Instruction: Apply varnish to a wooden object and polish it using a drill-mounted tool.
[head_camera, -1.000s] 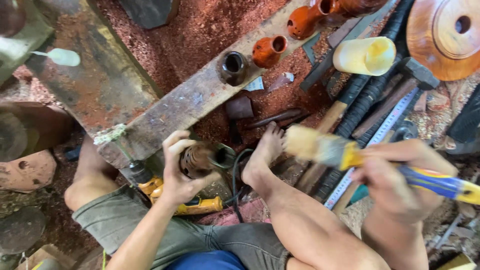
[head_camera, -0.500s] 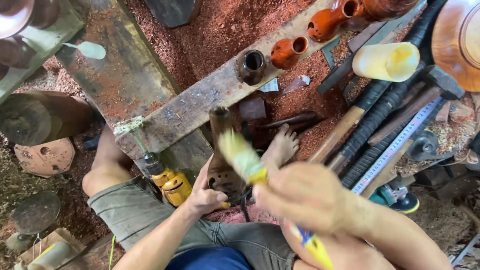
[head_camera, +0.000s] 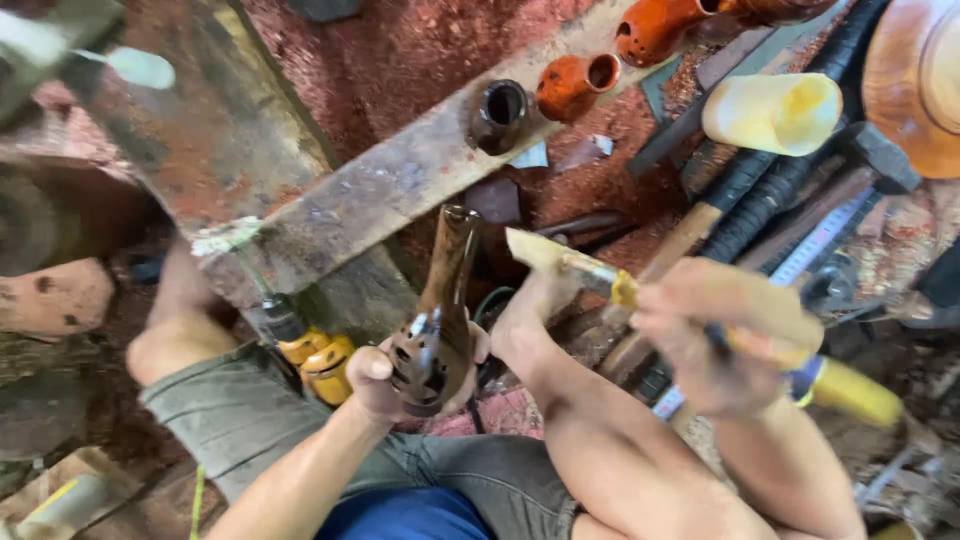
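Note:
My left hand (head_camera: 385, 375) grips a dark brown wooden vase (head_camera: 440, 310) by its wide base, its narrow neck pointing up and away from me. The vase looks glossy and wet. My right hand (head_camera: 715, 335) holds a paintbrush (head_camera: 580, 268) with a yellow and blue handle. Its pale bristles point left, close to the vase's neck but apart from it. My bare foot (head_camera: 530, 315) lies below the brush.
A worn plank (head_camera: 370, 200) carries a dark vase (head_camera: 498, 112) and an orange one (head_camera: 575, 85). Upper right: a pale yellow cup (head_camera: 775, 110), a hammer (head_camera: 790, 175), a ruler (head_camera: 820, 240) and an orange bowl (head_camera: 915, 80). A yellow tool (head_camera: 315, 360) lies by my thigh.
My left hand has lifted the vase and stood it more upright. My right hand swept the brush in over the vase, then back out to the right.

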